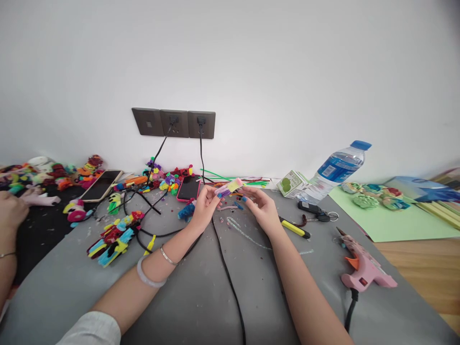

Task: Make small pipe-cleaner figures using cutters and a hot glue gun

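My left hand (pixel 205 205) pinches a small multicoloured craft piece (pixel 230 187), pink, yellow and purple, held just above the grey mat (pixel 201 287). My right hand (pixel 259 205) is beside it, fingers curled, fingertips close to the piece's right end; whether they touch it is unclear. Small coloured scraps lie on the mat under both hands. A black cable (pixel 226 268) runs between my forearms.
A pink glue gun (pixel 362 268) lies at the right, a yellow-and-black pen (pixel 294 229) and keys (pixel 316 211) nearer. Water bottle (pixel 334 172), small carton (pixel 291 183), green paper (pixel 395 220). Two phones (pixel 102 184) (pixel 189 188), colourful craft pieces (pixel 115 237) at left. Another person's hand (pixel 10 211) at far left.
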Action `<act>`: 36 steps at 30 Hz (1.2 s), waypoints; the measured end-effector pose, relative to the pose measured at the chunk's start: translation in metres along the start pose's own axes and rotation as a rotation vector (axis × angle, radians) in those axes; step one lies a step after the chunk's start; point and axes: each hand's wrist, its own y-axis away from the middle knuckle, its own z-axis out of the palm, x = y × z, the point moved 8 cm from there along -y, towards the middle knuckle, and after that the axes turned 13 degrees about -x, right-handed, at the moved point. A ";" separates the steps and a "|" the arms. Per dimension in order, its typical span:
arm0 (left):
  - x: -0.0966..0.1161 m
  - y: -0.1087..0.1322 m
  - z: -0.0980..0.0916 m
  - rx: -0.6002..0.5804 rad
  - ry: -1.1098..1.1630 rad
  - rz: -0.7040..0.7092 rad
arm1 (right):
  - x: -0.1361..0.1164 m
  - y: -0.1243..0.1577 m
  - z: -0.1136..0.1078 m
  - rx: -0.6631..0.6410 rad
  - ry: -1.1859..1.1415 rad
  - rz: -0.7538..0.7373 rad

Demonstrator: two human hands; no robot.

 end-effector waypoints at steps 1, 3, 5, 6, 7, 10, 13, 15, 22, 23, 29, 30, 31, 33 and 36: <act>0.000 0.000 0.001 -0.009 -0.007 -0.004 | -0.001 0.000 0.003 -0.029 0.014 -0.003; 0.000 0.000 0.004 -0.034 -0.013 -0.007 | -0.001 -0.001 0.005 -0.052 0.038 0.000; 0.001 0.000 0.007 -0.062 -0.006 -0.006 | -0.001 -0.001 0.005 -0.048 0.055 0.003; 0.001 -0.001 0.008 -0.077 -0.001 -0.008 | 0.000 -0.001 0.004 -0.046 0.060 0.002; 0.001 -0.001 0.009 -0.090 0.002 -0.010 | 0.000 -0.002 0.004 -0.045 0.060 0.001; 0.000 -0.001 0.010 -0.115 0.002 -0.017 | 0.003 -0.002 0.004 -0.049 0.034 0.012; 0.000 -0.001 0.011 -0.116 0.003 -0.019 | 0.006 -0.001 0.003 -0.047 -0.018 0.040; 0.001 -0.001 0.010 -0.102 0.008 -0.015 | 0.007 0.000 0.001 -0.031 -0.051 0.054; 0.003 0.000 0.008 -0.066 0.007 -0.014 | 0.004 0.002 -0.009 0.089 -0.056 0.073; 0.003 0.000 0.008 -0.066 0.009 -0.014 | 0.003 0.002 -0.008 0.077 -0.054 0.066; 0.000 -0.001 0.010 -0.109 0.014 -0.023 | 0.000 -0.001 0.007 -0.081 -0.026 0.017; -0.001 -0.001 0.011 -0.121 0.017 -0.024 | 0.000 -0.002 0.009 -0.099 -0.003 0.015; -0.001 -0.001 0.012 -0.131 0.021 -0.023 | 0.000 -0.002 0.011 -0.116 0.015 0.012; -0.001 -0.002 0.013 -0.142 0.025 -0.016 | -0.001 -0.002 0.014 -0.151 0.026 -0.002; 0.001 -0.002 0.013 -0.146 0.021 -0.008 | -0.004 -0.001 0.018 -0.191 0.032 -0.011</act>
